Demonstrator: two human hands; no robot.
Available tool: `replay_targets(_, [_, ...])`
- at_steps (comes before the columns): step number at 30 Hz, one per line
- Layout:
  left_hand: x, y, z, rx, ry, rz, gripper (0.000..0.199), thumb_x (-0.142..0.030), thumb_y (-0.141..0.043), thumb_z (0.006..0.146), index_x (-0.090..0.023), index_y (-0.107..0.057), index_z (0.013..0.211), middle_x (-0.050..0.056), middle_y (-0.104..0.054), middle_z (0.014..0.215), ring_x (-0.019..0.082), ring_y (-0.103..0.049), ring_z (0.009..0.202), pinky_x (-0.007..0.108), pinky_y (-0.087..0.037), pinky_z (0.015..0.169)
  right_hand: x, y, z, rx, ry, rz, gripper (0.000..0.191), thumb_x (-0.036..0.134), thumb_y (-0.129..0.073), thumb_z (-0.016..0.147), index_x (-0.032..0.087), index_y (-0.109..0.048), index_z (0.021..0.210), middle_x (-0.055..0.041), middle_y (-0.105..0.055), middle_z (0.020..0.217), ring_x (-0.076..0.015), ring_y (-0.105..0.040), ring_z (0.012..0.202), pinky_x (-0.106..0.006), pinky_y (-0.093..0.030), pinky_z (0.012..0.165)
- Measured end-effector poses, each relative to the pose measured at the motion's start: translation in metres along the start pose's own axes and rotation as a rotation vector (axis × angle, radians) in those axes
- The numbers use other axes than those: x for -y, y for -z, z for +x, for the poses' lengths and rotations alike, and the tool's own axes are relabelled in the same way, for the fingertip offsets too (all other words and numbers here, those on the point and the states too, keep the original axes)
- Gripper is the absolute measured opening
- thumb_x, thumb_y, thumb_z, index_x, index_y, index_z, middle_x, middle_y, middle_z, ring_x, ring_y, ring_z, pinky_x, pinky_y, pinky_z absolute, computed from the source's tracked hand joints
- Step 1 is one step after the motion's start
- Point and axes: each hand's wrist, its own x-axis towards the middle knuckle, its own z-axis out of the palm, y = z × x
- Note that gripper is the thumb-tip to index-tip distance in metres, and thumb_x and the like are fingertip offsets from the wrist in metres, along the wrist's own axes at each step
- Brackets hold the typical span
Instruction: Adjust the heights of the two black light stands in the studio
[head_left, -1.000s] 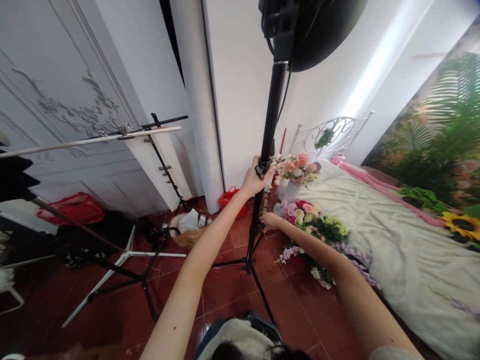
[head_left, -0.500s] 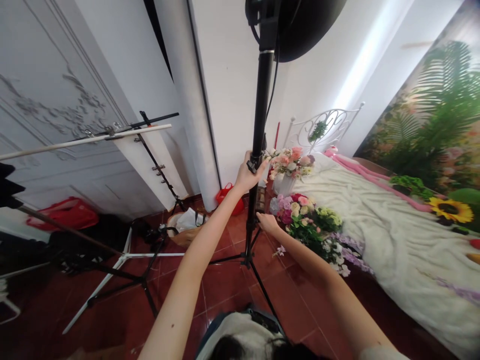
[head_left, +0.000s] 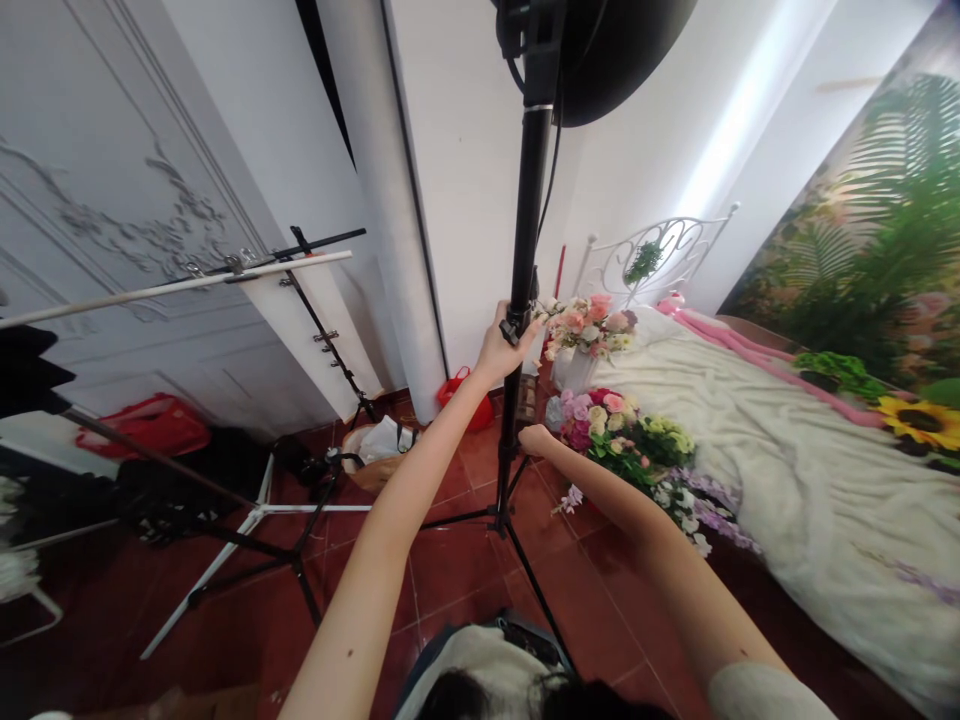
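Note:
A black light stand (head_left: 528,210) rises upright in front of me, with a large black lamp shade (head_left: 630,60) at its top. My left hand (head_left: 504,348) is wrapped around the pole just at a collar with a small black knob (head_left: 510,332). Lower down, my right hand (head_left: 538,441) is closed at the right side of the pole, by the lower collar (head_left: 508,450). Its fingers seem to pinch a knob there, though the fingertips are mostly hidden. The stand's black legs (head_left: 536,580) spread over the tiles below.
Artificial flowers (head_left: 600,425) and a vase of flowers (head_left: 589,330) stand close on the right, beside a bed with a white blanket (head_left: 750,420). At left are another stand (head_left: 289,550), a white pole (head_left: 300,262), a paper bag (head_left: 375,465) and red bags (head_left: 154,425).
My right hand has turned at the wrist, its thumb no longer showing against the pole. My left hand keeps its hold. The whole view has shifted slightly.

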Motion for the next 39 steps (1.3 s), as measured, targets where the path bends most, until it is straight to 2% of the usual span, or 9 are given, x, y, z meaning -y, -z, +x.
replay_targets(7, [0.001, -0.001, 0.000, -0.004, -0.020, 0.019, 0.036, -0.046, -0.059, 0.082, -0.021, -0.044, 0.102, -0.001, -0.059, 0.081, 0.012, -0.059, 0.071, 0.025, -0.047, 0.068, 0.012, -0.026, -0.016, -0.162, -0.181, -0.006, 0.033, 0.019, -0.025, 0.098, 0.009, -0.052, 0.112, -0.0223, -0.065, 0.103, -0.0254, -0.067, 0.095, -0.031, -0.051, 0.073])
replay_targets(11, [0.001, -0.001, 0.001, 0.000, -0.015, 0.025, 0.035, -0.046, -0.058, 0.082, -0.021, -0.043, 0.103, -0.001, -0.059, 0.081, 0.012, -0.059, 0.071, 0.025, -0.047, 0.068, 0.011, -0.030, -0.020, -0.200, -0.214, 0.051, 0.029, 0.024, -0.028, 0.098, 0.011, -0.050, 0.112, -0.0202, -0.065, 0.103, -0.0256, -0.067, 0.096, -0.031, -0.050, 0.075])
replay_targets(15, [0.001, -0.001, 0.001, 0.001, -0.023, 0.028, 0.035, -0.046, -0.058, 0.082, -0.021, -0.043, 0.103, -0.001, -0.058, 0.079, 0.012, -0.060, 0.072, 0.025, -0.047, 0.069, -0.005, -0.005, -0.014, 0.102, -0.091, 0.232, 0.036, 0.026, -0.052, 0.088, 0.010, -0.051, 0.120, -0.0189, -0.066, 0.108, -0.0257, -0.065, 0.098, -0.030, -0.049, 0.078])
replay_targets(18, [0.002, -0.001, 0.001, -0.003, -0.031, 0.027, 0.036, -0.047, -0.059, 0.082, -0.021, -0.044, 0.102, -0.001, -0.058, 0.078, 0.012, -0.060, 0.072, 0.026, -0.047, 0.069, -0.015, 0.017, -0.003, 0.342, -0.050, 0.305, 0.031, 0.022, -0.066, 0.076, 0.008, -0.064, 0.103, -0.0142, -0.070, 0.092, -0.0209, -0.067, 0.081, -0.025, -0.049, 0.069])
replay_targets(25, [-0.002, 0.000, 0.001, 0.001, -0.006, 0.025, 0.037, -0.048, -0.059, 0.081, -0.021, -0.043, 0.102, -0.001, -0.059, 0.080, 0.012, -0.059, 0.071, 0.025, -0.046, 0.068, -0.018, 0.046, 0.017, 0.531, -0.034, 0.307, 0.029, 0.017, -0.077, 0.062, 0.005, -0.070, 0.087, -0.0032, -0.067, 0.062, -0.0146, -0.062, 0.064, -0.025, -0.049, 0.066])
replay_targets(28, [-0.003, 0.000, 0.001, 0.000, -0.003, 0.028, 0.036, -0.047, -0.058, 0.082, -0.022, -0.043, 0.102, -0.001, -0.059, 0.079, 0.012, -0.060, 0.071, 0.024, -0.046, 0.067, -0.016, 0.051, 0.018, 0.464, -0.027, 0.246, 0.037, 0.018, -0.083, 0.053, 0.006, -0.071, 0.086, -0.0042, -0.069, 0.063, -0.0183, -0.064, 0.072, -0.027, -0.049, 0.072])
replay_targets(32, [-0.002, -0.001, 0.001, 0.000, -0.014, 0.025, 0.035, -0.045, -0.058, 0.082, -0.021, -0.044, 0.103, -0.001, -0.058, 0.079, 0.011, -0.060, 0.071, 0.024, -0.046, 0.067, -0.012, 0.043, 0.004, 0.265, -0.033, 0.177, 0.031, 0.016, -0.081, 0.058, 0.012, -0.071, 0.087, -0.0102, -0.073, 0.088, -0.0243, -0.064, 0.095, -0.030, -0.048, 0.084])
replay_targets(36, [0.000, -0.001, 0.001, -0.013, -0.019, 0.016, 0.036, -0.045, -0.059, 0.082, -0.021, -0.044, 0.104, -0.002, -0.058, 0.078, 0.012, -0.061, 0.071, 0.025, -0.047, 0.068, -0.004, 0.008, -0.025, -0.068, -0.090, 0.148, 0.018, 0.015, -0.061, 0.080, 0.013, -0.068, 0.097, -0.0168, -0.069, 0.104, -0.0263, -0.063, 0.103, -0.032, -0.046, 0.091])
replay_targets(39, [0.000, -0.002, 0.001, -0.013, 0.003, 0.021, 0.035, -0.045, -0.059, 0.082, -0.021, -0.044, 0.103, -0.002, -0.058, 0.078, 0.012, -0.061, 0.070, 0.025, -0.047, 0.069, 0.002, -0.028, -0.041, -0.308, -0.098, 0.188, 0.032, 0.015, -0.044, 0.089, 0.013, -0.059, 0.117, -0.0163, -0.064, 0.120, -0.0222, -0.060, 0.109, -0.030, -0.046, 0.094])
